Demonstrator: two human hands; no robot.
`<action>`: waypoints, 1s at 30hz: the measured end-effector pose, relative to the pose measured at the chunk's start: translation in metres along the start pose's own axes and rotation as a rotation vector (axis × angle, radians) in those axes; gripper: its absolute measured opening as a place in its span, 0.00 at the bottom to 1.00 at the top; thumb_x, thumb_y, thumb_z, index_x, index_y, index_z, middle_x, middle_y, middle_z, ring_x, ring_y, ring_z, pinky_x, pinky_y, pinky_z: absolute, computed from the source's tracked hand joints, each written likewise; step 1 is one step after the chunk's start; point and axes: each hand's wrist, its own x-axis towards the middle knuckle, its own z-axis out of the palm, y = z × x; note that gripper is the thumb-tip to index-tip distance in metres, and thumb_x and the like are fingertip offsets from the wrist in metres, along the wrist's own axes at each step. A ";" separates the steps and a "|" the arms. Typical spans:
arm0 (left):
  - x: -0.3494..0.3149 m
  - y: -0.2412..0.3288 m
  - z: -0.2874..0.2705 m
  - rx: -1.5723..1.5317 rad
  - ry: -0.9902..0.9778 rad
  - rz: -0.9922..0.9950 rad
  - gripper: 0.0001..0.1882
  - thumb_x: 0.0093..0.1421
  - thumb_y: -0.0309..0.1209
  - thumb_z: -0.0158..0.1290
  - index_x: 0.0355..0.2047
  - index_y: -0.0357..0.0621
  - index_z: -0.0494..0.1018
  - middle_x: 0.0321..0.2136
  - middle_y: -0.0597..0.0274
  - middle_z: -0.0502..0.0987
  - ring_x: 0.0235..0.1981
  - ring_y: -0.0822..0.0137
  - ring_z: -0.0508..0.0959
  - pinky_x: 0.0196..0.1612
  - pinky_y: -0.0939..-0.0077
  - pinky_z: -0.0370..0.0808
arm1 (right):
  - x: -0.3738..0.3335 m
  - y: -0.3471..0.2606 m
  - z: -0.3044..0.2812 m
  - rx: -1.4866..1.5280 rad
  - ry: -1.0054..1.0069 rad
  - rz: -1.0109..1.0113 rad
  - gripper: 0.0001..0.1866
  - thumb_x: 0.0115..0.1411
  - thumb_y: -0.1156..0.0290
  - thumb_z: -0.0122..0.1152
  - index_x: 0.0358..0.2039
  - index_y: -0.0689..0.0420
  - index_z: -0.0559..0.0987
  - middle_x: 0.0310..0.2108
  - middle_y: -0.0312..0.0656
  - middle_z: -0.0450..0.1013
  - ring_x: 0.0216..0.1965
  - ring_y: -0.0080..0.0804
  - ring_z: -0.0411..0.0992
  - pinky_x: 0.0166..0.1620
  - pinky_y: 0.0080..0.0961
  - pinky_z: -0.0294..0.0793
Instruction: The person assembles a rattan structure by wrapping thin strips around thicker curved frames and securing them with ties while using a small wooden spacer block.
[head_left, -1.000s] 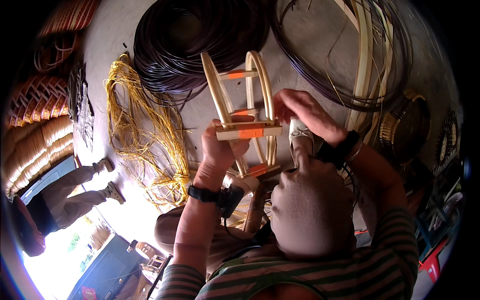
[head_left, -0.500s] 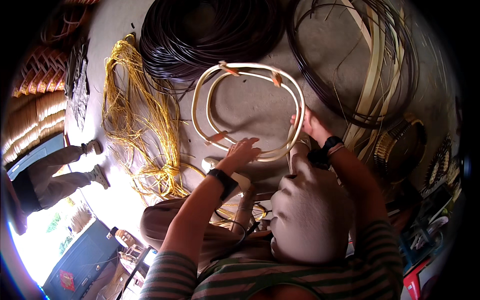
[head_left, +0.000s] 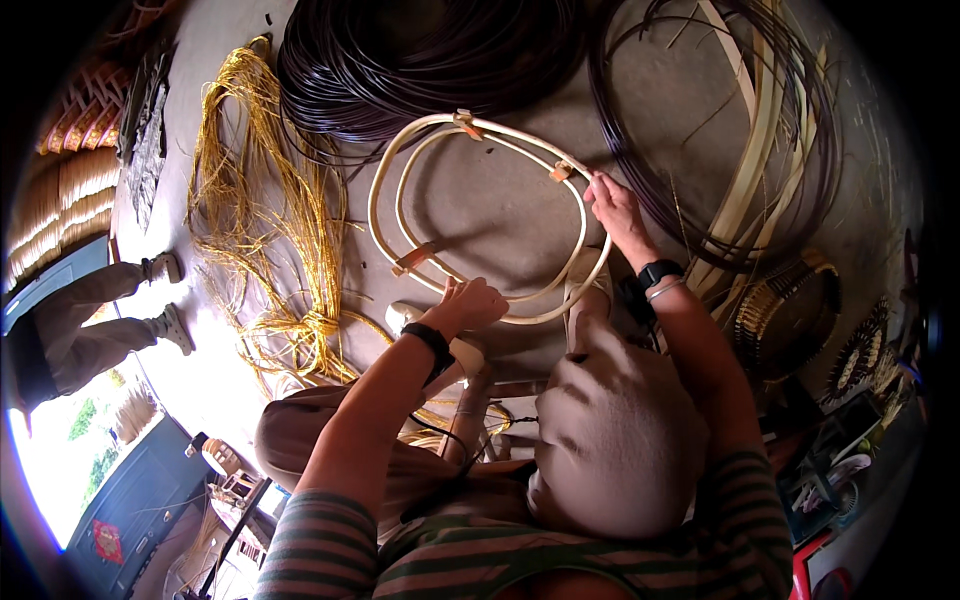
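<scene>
A pale frame [head_left: 376,200] of two oval cane-like rings is held over the floor in front of my knees. Small brown spacer pieces join the rings, among them one [head_left: 467,124] at the far edge and another [head_left: 413,259] at the near left. My left hand [head_left: 468,303] is closed on the frame's near side, fingers curled round the rings. At the right side, my right hand [head_left: 620,214] pinches the outer ring between thumb and fingers. Its palm and part of the ring under it are hidden.
Beyond the frame lies a big coil of dark strands [head_left: 420,75]. Golden strands [head_left: 318,270] spread at the left. A looser dark coil [head_left: 608,110] with pale strips [head_left: 750,190] is at the right, near a round woven piece [head_left: 790,310]. Another person's legs [head_left: 95,305] show at far left.
My right hand has slid farther up the ring's right side. The fingers of my left hand, spread before, have curled in. The frame has turned and tilted slightly, its right side lower.
</scene>
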 end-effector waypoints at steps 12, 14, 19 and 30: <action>0.114 0.063 -0.119 -1.914 0.575 -0.020 0.21 0.53 0.35 0.54 0.44 0.38 0.66 0.39 0.58 0.73 0.40 0.64 0.74 0.43 0.73 0.71 | -0.022 -0.005 -0.002 0.377 -0.022 0.137 0.14 0.64 0.63 0.45 0.34 0.60 0.74 0.19 0.31 0.66 0.20 0.13 0.59 0.24 0.14 0.60; 0.124 0.069 -0.118 -1.957 0.616 -0.197 0.16 0.53 0.31 0.54 0.40 0.38 0.68 0.36 0.59 0.74 0.37 0.65 0.75 0.42 0.73 0.72 | -0.027 0.001 0.001 0.274 0.003 0.036 0.13 0.64 0.66 0.45 0.40 0.60 0.74 0.22 0.34 0.69 0.22 0.14 0.62 0.26 0.16 0.63; 0.125 0.077 -0.089 -1.681 0.777 -0.426 0.07 0.52 0.25 0.53 0.30 0.34 0.72 0.25 0.60 0.75 0.26 0.70 0.75 0.31 0.77 0.75 | -0.056 -0.014 0.003 0.076 -0.049 -0.151 0.14 0.63 0.62 0.45 0.34 0.61 0.73 0.16 0.35 0.67 0.17 0.19 0.63 0.22 0.19 0.63; 0.121 0.088 -0.077 -1.448 0.791 -0.508 0.09 0.50 0.28 0.52 0.29 0.34 0.72 0.24 0.62 0.75 0.25 0.74 0.75 0.31 0.80 0.74 | -0.070 -0.009 -0.004 -0.209 -0.168 -0.178 0.10 0.58 0.73 0.45 0.39 0.59 0.73 0.27 0.52 0.73 0.31 0.51 0.72 0.32 0.41 0.71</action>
